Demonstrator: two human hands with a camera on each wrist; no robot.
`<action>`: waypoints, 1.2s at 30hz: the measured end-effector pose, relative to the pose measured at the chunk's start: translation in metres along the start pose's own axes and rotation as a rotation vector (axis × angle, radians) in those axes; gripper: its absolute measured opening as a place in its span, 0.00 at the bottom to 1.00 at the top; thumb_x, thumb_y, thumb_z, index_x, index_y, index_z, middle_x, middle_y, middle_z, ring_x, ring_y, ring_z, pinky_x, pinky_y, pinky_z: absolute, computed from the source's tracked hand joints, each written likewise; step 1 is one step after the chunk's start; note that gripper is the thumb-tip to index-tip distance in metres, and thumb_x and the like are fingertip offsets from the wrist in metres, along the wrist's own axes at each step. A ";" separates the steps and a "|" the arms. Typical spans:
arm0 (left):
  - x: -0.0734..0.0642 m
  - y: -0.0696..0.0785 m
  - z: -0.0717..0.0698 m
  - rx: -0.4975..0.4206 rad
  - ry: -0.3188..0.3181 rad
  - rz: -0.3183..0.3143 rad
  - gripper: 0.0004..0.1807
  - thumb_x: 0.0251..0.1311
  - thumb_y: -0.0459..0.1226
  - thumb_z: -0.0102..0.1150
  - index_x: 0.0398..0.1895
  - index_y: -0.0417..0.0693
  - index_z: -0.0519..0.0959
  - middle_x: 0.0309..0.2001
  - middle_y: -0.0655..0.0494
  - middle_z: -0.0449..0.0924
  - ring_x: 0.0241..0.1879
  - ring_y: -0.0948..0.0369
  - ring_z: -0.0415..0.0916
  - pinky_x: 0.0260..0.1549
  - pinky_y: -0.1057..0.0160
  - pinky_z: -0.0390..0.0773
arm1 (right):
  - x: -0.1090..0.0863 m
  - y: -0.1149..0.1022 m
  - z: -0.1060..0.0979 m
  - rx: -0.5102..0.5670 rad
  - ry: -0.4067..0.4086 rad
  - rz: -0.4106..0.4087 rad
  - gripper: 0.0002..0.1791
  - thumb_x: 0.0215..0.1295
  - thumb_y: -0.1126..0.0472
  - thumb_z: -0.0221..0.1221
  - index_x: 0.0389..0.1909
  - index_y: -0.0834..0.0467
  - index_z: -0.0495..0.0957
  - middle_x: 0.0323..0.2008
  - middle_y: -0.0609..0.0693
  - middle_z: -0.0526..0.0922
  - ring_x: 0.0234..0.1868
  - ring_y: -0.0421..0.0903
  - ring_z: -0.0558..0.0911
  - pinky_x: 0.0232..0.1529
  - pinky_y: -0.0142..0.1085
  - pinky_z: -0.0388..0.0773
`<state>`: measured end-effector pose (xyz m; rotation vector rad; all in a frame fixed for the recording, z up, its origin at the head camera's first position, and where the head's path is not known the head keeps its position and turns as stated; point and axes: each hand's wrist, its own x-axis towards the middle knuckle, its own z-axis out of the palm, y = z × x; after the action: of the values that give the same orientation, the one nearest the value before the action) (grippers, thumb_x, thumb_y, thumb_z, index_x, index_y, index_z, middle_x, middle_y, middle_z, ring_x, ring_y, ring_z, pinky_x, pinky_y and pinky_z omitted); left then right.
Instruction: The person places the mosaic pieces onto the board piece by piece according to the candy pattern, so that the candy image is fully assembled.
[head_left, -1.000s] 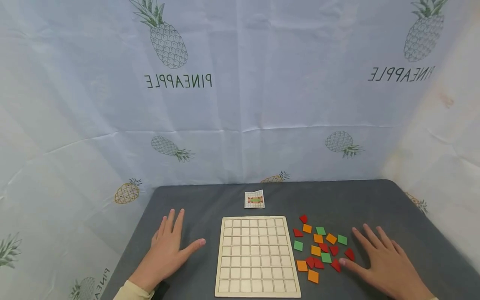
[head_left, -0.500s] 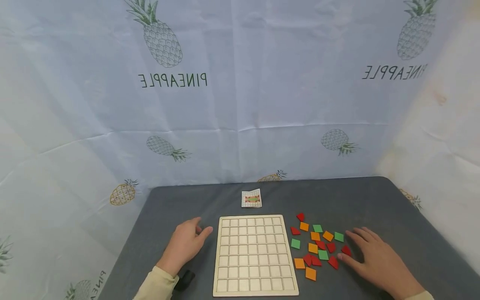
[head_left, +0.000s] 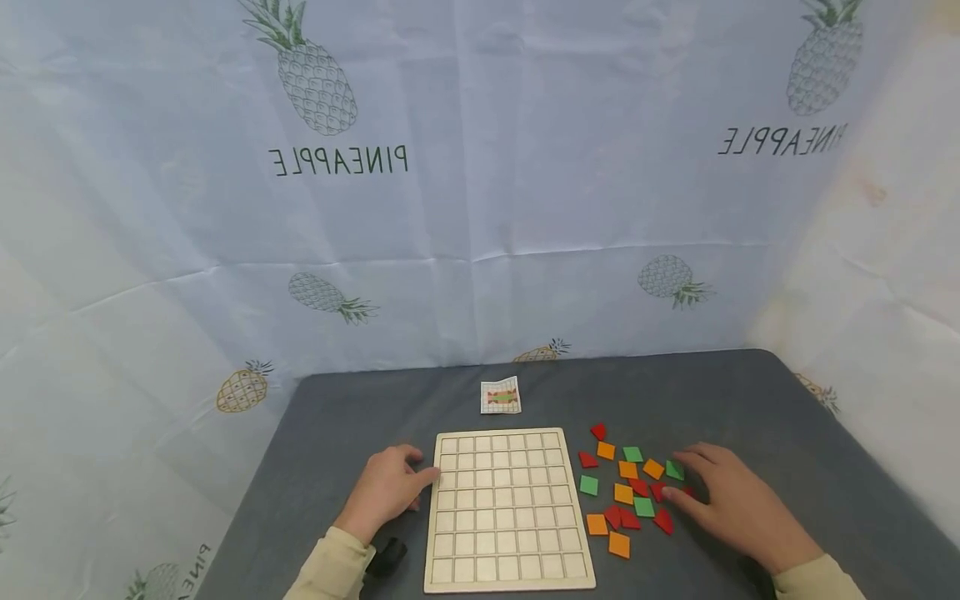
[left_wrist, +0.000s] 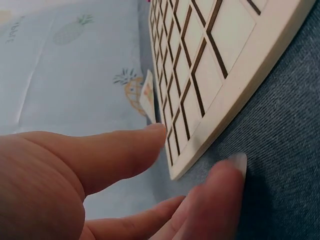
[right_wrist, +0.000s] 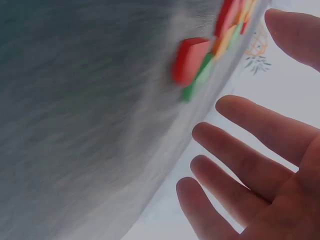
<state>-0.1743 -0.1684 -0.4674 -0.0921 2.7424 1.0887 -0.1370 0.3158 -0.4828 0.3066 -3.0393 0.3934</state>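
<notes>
— what've the hands got?
— nothing. left hand (head_left: 384,489) is at the grid board's (head_left: 507,509) left edge, thumb and fingers parted, can't tell if touching. right hand (head_left: 735,506), fingers spread, is right of the board by coloured tiles (head_left: 623,494), mostly hiding a red tile (head_left: 688,492).
— beyond?
— small card (head_left: 500,396) behind the board, pattern tough to make out.

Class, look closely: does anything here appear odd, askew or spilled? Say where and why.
The PINEAPPLE lettering on the curtain behind the table reads backwards, as if the reverse side faces us. The picture card beyond the board looks slightly askew: its top edge slants. Nothing looks spilled.
</notes>
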 end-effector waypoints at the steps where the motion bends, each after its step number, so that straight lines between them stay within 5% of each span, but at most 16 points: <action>1: 0.000 0.000 0.001 -0.012 -0.006 -0.007 0.27 0.68 0.44 0.73 0.62 0.35 0.81 0.27 0.53 0.85 0.22 0.59 0.82 0.23 0.59 0.81 | 0.003 -0.004 0.000 0.011 0.002 -0.009 0.35 0.65 0.33 0.71 0.58 0.57 0.87 0.56 0.58 0.87 0.59 0.64 0.84 0.55 0.64 0.86; 13: 0.006 0.002 -0.001 -0.086 -0.048 -0.011 0.21 0.62 0.35 0.77 0.55 0.36 0.83 0.24 0.51 0.85 0.21 0.59 0.84 0.23 0.60 0.86 | 0.044 -0.056 0.000 0.103 0.011 -0.120 0.25 0.70 0.45 0.72 0.59 0.58 0.87 0.54 0.54 0.86 0.57 0.57 0.84 0.55 0.57 0.89; 18: 0.005 0.000 0.000 -0.087 -0.060 -0.031 0.11 0.62 0.36 0.77 0.40 0.41 0.83 0.28 0.51 0.85 0.22 0.59 0.85 0.24 0.59 0.88 | 0.053 -0.068 0.005 0.127 -0.009 -0.148 0.18 0.71 0.47 0.72 0.52 0.56 0.90 0.48 0.50 0.85 0.49 0.50 0.83 0.47 0.47 0.88; 25: 0.001 -0.002 0.013 -0.152 -0.101 -0.017 0.12 0.63 0.36 0.76 0.41 0.41 0.82 0.29 0.50 0.86 0.22 0.60 0.86 0.23 0.59 0.89 | 0.058 -0.078 0.016 0.112 -0.049 -0.137 0.12 0.67 0.50 0.75 0.42 0.55 0.92 0.32 0.43 0.76 0.34 0.40 0.68 0.31 0.33 0.70; 30: 0.000 -0.001 0.011 -0.132 -0.074 -0.033 0.09 0.67 0.36 0.72 0.39 0.41 0.82 0.27 0.48 0.83 0.20 0.60 0.85 0.22 0.61 0.88 | 0.068 -0.085 0.023 0.112 -0.037 -0.155 0.08 0.65 0.52 0.77 0.32 0.51 0.90 0.30 0.43 0.76 0.32 0.40 0.68 0.29 0.32 0.71; 36: -0.002 0.002 0.011 -0.130 -0.052 -0.038 0.08 0.68 0.35 0.71 0.35 0.41 0.82 0.26 0.48 0.83 0.19 0.60 0.85 0.21 0.61 0.89 | 0.076 -0.087 0.027 0.101 -0.033 -0.143 0.18 0.62 0.53 0.79 0.20 0.45 0.78 0.28 0.42 0.73 0.30 0.41 0.67 0.26 0.31 0.68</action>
<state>-0.1710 -0.1591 -0.4737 -0.1317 2.6120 1.2396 -0.1946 0.2118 -0.4805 0.5374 -3.0099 0.5367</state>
